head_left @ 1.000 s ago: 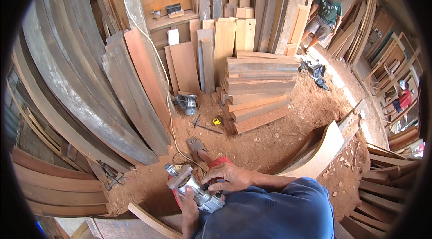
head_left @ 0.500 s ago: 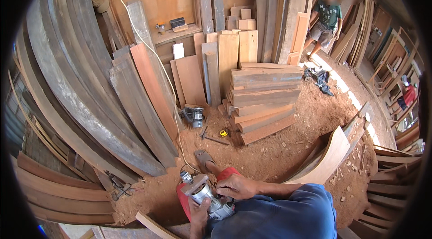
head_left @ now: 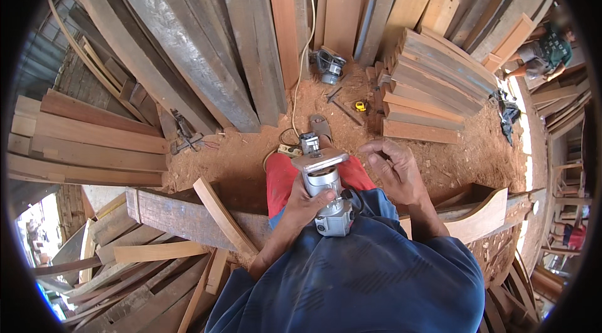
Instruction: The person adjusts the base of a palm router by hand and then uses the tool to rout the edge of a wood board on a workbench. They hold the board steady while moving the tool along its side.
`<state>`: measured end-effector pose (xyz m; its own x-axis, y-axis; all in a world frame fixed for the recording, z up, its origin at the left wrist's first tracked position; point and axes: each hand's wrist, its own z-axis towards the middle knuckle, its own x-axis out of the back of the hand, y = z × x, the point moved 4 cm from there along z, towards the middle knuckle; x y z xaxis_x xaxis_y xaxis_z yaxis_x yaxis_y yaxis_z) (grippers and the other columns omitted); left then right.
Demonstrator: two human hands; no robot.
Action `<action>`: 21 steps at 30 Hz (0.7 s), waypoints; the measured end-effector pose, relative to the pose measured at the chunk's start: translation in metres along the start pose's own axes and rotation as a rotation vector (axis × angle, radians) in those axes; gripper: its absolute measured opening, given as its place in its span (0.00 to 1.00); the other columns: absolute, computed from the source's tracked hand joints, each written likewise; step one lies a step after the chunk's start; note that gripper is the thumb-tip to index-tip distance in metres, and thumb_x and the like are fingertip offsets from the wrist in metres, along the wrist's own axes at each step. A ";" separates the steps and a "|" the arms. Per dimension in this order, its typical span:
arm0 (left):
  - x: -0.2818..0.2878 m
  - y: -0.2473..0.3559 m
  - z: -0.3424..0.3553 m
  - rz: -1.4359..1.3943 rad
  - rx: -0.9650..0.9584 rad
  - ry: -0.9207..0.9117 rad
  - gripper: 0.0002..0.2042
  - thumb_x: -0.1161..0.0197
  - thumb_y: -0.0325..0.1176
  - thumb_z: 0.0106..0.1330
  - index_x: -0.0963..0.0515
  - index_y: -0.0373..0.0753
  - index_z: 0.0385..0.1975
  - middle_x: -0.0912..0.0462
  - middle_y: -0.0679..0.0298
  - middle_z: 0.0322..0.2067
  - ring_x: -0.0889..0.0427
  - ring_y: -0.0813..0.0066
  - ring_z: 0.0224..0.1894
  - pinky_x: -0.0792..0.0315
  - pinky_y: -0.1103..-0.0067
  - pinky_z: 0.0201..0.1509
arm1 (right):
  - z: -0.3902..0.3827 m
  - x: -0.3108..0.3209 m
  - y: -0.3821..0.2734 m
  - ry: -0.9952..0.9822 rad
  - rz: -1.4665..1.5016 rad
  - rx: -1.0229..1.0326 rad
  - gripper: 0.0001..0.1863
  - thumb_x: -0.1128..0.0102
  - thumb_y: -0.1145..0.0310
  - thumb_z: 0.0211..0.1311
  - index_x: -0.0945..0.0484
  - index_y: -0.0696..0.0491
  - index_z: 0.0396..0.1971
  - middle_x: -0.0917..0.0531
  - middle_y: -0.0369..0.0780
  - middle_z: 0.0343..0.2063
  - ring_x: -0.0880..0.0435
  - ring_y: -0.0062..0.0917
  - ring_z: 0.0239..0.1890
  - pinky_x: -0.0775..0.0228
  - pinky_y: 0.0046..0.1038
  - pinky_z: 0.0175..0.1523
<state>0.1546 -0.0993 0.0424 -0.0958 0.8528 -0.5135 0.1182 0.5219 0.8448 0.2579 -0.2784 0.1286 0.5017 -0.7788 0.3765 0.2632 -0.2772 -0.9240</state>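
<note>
My left hand (head_left: 301,206) is wrapped round the silver body of a hand-held router (head_left: 325,190) above my lap. The router stands with its flat base plate (head_left: 320,159) and collet (head_left: 310,143) upward and its motor end low, near my blue shirt. A dark cord curves off its right side. My right hand (head_left: 398,173) is raised to the right of the router, apart from it. Its fingers are loosely bent, with the thumb a little away from them, and nothing shows in them.
Ahead on the sawdust floor lie another router (head_left: 329,66), a yellow tape measure (head_left: 360,106) and a dark metal bar (head_left: 345,110). A plank stack (head_left: 433,82) stands right of them. Boards (head_left: 257,44) lean at left. A curved plank (head_left: 476,217) lies at right. A person (head_left: 547,51) is at far right.
The view has turned, so the scene has shifted and tilted. My right hand has come away from the router and moved right. The router now stands more upright in my left hand.
</note>
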 end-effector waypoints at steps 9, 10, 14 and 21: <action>0.003 -0.012 -0.007 0.029 -0.008 -0.038 0.31 0.22 0.38 0.62 0.31 0.35 0.59 0.19 0.65 0.43 0.19 0.78 0.44 0.23 0.76 0.48 | 0.030 -0.015 -0.015 -0.144 -0.180 0.268 0.21 0.45 0.87 0.55 0.14 0.54 0.47 0.16 0.46 0.38 0.14 0.42 0.41 0.22 0.37 0.44; 0.003 -0.011 -0.008 0.044 -0.010 -0.030 0.31 0.22 0.38 0.61 0.31 0.35 0.60 0.19 0.65 0.44 0.19 0.78 0.44 0.23 0.76 0.49 | 0.031 -0.015 -0.014 -0.150 -0.167 0.295 0.22 0.45 0.87 0.54 0.14 0.53 0.47 0.16 0.45 0.39 0.14 0.42 0.42 0.22 0.37 0.44; 0.003 -0.010 -0.012 0.071 0.012 -0.040 0.34 0.22 0.39 0.61 0.33 0.35 0.61 0.20 0.64 0.47 0.20 0.77 0.47 0.23 0.75 0.51 | 0.032 -0.019 -0.006 -0.254 -0.154 0.288 0.23 0.45 0.87 0.53 0.15 0.53 0.47 0.16 0.44 0.40 0.14 0.41 0.43 0.22 0.37 0.47; 0.004 -0.015 -0.019 0.122 0.056 0.016 0.32 0.24 0.37 0.62 0.32 0.34 0.62 0.20 0.62 0.49 0.19 0.74 0.49 0.23 0.73 0.54 | 0.026 -0.031 0.030 -0.303 0.139 0.158 0.23 0.46 0.86 0.53 0.15 0.54 0.48 0.16 0.45 0.44 0.15 0.42 0.47 0.22 0.35 0.52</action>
<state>0.1335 -0.1046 0.0303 -0.0930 0.9096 -0.4049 0.1844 0.4154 0.8907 0.2716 -0.2485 0.0906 0.7569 -0.5942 0.2720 0.2869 -0.0717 -0.9553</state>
